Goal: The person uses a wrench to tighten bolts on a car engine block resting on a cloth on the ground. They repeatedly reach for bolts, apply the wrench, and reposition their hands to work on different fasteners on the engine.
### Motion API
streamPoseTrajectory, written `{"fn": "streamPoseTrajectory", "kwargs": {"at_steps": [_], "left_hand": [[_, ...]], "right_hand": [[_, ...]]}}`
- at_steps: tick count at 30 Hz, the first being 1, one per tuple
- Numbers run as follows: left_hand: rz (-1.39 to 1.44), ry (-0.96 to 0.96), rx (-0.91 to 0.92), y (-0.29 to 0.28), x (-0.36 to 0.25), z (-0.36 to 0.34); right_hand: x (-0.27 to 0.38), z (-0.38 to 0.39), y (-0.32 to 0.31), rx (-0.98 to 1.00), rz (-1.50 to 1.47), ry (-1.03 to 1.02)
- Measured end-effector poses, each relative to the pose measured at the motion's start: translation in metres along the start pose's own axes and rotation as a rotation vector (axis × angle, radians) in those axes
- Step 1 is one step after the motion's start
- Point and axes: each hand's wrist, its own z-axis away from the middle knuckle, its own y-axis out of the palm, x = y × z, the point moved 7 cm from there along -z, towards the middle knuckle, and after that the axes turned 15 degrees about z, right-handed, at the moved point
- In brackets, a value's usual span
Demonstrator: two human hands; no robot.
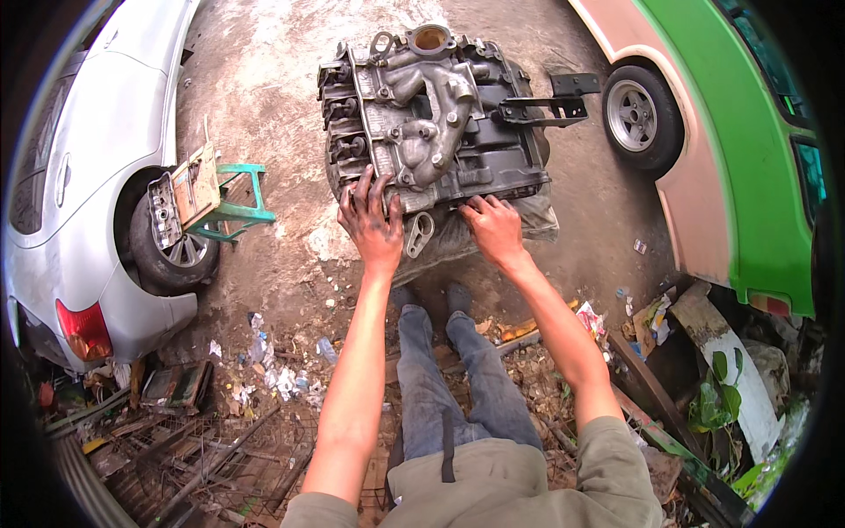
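Observation:
A greasy metal engine block [493, 132] lies in front of me, with a cast manifold [431, 132] on its upper face and a round opening at the far end. My left hand [374, 227], its fingers stained dark, rests with spread fingers on the near left corner of the engine. At the near edge, further right, my right hand [495, 229] is closed, its curled fingers pressed to the engine's side; what they grip is hidden. Between the hands a flat metal bracket with holes [420, 234] hangs at the near side. A black bracket [554, 101] juts out on the right.
Left stands a silver car [114, 176], beside it a green stool [238, 207] bearing a board and a metal part. A green and pink vehicle [704, 158] flanks the right. Around my feet lies litter [282, 378]; planks [731, 361] and scrap lie behind me.

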Motion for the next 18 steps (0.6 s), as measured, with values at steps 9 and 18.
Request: {"fn": "streamPoseTrajectory", "kwargs": {"at_steps": [9, 18], "left_hand": [[0.010, -0.001, -0.003, 0.000, 0.004, 0.000], [0.008, 0.020, -0.006, -0.001, 0.001, -0.001]], "right_hand": [[0.003, 0.000, -0.003, -0.044, -0.025, 0.051], [-0.010, 0.033, 0.075, -0.218, -0.930, 0.676]]}}
